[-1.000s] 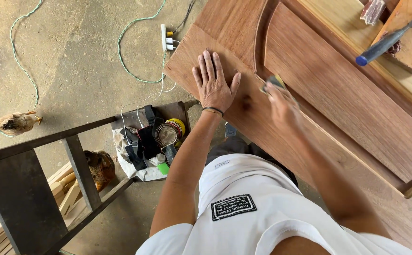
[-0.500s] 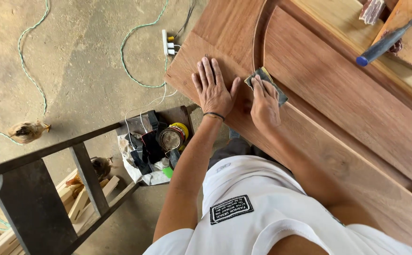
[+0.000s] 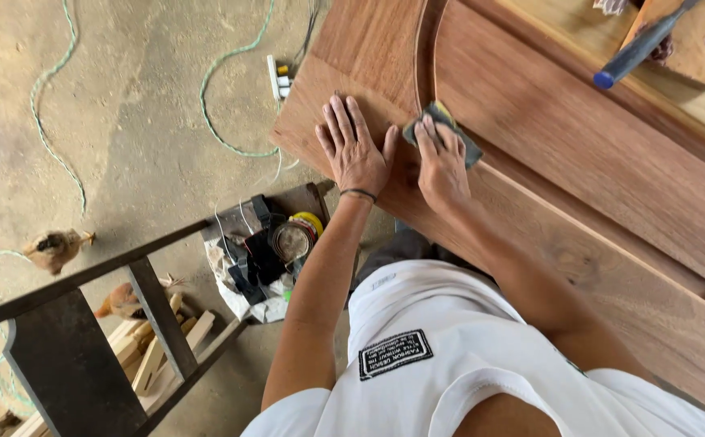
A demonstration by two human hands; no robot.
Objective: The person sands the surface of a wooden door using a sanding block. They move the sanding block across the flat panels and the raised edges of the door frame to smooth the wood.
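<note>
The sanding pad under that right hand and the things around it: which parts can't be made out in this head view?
- Sanding pad: the right hand covers most of it; its working face is hidden.
- Blue-handled tool: its far end is cut off by the top edge.
- Wooden door panel: it runs off the right edge.
- Bag of tools: contents too small to identify.
</note>
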